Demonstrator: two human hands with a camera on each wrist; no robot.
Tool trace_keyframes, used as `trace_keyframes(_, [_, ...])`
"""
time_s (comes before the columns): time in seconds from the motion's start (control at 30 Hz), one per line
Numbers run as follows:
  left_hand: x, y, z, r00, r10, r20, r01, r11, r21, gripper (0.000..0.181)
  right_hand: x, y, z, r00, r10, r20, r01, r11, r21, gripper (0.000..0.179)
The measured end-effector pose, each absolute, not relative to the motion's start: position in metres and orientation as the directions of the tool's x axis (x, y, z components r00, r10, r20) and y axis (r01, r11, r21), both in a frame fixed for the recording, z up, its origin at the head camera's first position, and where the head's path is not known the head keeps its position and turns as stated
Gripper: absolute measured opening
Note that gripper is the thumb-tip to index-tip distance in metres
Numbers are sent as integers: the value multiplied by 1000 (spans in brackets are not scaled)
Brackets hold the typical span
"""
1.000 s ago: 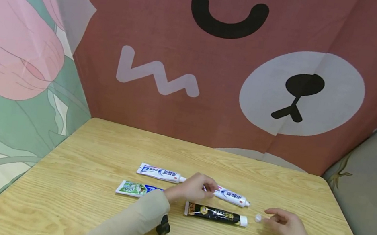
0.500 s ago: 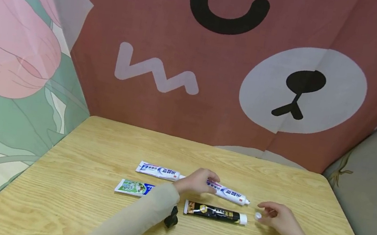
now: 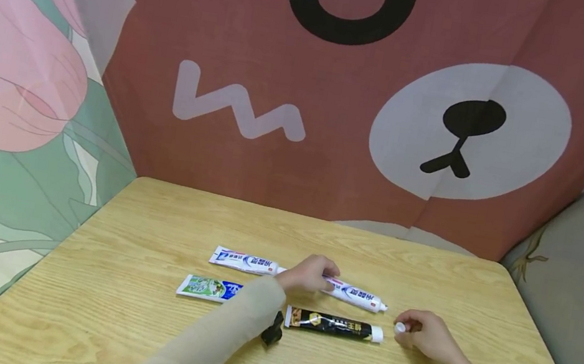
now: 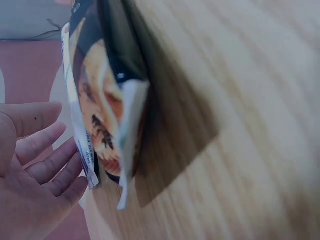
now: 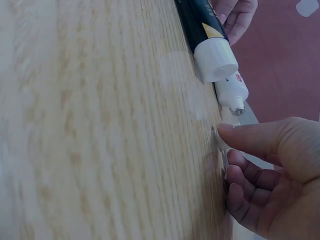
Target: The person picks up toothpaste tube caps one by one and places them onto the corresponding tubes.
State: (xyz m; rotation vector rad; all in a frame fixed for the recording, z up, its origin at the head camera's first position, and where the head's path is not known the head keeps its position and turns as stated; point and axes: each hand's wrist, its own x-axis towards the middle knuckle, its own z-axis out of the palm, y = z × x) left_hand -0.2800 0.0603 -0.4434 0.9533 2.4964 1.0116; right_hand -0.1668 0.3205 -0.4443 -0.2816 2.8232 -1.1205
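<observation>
My left hand (image 3: 308, 274) is at the tail half of a white toothpaste tube (image 3: 357, 295), which lies on the table with its bare nozzle pointing right. In the left wrist view its fingers (image 4: 55, 167) reach loosely to the tube's flat tail, with the thumb side apart. To the right of that nozzle, my right hand (image 3: 426, 335) pinches a small white cap (image 3: 400, 328) between thumb and fingers, low over the wood. The right wrist view shows the thumb (image 5: 255, 137) hiding most of the cap, just short of the uncapped nozzle (image 5: 237, 107).
A black toothpaste tube (image 3: 330, 324) with its white cap on lies nearest me, between the hands. A second white tube (image 3: 243, 260) lies back left, and a green-and-blue tube (image 3: 208, 288) sits partly behind my left sleeve. A printed cloth (image 3: 227, 160) hangs behind the table (image 3: 162, 213).
My right hand has moved slightly left, and its fingers have come together on the cap. The left hand stays by the white tube, and the tubes keep their places.
</observation>
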Motion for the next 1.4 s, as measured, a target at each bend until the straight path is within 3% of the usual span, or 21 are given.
trace_keyframes(0.53, [-289,69,-449,-751,660,13,507,565,651,23,-167,318,-440,-985,-161,-62,-66,686,-724,21])
trace_keyframes(1.03, [-281,70,-440,-700,711,-66,563,607,561,19,-170,315,-442,-978,-207,-11,-118,595,-795,28])
trace_keyframes(1.4, [-278,69,-445,-680,733,-5,552,516,655,13,-168,316,-437,-994,-108,-28,-39,571,-820,34])
